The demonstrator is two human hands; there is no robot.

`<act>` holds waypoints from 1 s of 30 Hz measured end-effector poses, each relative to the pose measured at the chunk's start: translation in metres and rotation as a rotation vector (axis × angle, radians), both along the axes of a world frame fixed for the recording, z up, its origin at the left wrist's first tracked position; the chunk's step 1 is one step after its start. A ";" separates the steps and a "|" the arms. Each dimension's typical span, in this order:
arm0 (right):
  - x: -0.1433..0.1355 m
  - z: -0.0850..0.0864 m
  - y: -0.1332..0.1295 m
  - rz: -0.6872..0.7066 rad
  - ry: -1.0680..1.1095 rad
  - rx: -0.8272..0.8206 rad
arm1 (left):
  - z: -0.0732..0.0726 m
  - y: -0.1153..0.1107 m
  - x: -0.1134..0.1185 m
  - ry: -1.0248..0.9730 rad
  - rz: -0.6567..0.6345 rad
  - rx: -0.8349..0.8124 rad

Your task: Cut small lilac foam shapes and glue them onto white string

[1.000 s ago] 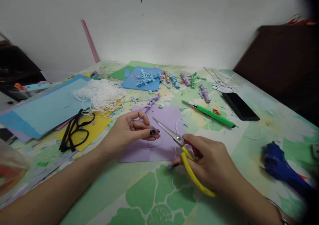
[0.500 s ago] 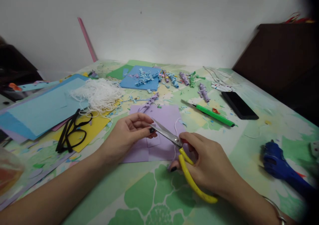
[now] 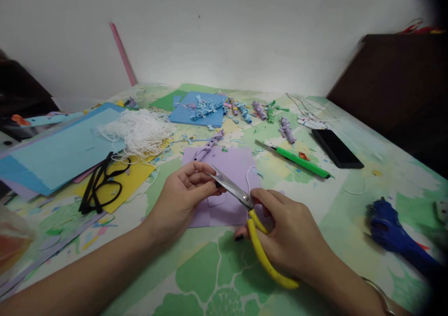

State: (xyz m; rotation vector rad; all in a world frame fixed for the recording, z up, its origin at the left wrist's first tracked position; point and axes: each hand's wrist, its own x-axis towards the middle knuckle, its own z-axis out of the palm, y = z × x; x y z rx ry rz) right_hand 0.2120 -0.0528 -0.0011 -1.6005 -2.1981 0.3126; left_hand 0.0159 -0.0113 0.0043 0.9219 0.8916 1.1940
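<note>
Yellow-handled scissors [image 3: 247, 198] are held in my right hand [image 3: 285, 222], their blades pointing up and left and slightly apart. My left hand [image 3: 182, 197] is closed in a pinch at the blade tips; whatever lies between its fingers is too small to make out. Both hands are above a purple sheet [image 3: 234, 166] with a small outlined rectangle on it. A white string [image 3: 248, 178] runs down near the scissors' pivot. Just behind the left hand lies a purple rolled paper piece [image 3: 212, 143].
A tangle of white string [image 3: 140, 131], black glasses [image 3: 100, 187] and blue sheets [image 3: 70, 150] lie left. To the right are a green cutter [image 3: 301, 162], a black phone [image 3: 336, 148] and a blue glue gun [image 3: 387, 225]. Paper rolls [image 3: 244, 112] lie behind.
The scissor handles have swung slightly left with my right hand, and the blades look a little closer together. My left hand has barely moved.
</note>
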 end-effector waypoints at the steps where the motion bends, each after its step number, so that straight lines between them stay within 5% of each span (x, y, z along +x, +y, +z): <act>1: 0.000 0.000 0.000 -0.004 0.001 0.005 | 0.000 -0.001 0.001 -0.009 0.007 -0.007; 30: -0.003 -0.002 -0.002 0.038 0.033 0.035 | 0.001 -0.004 0.007 -0.113 0.067 -0.088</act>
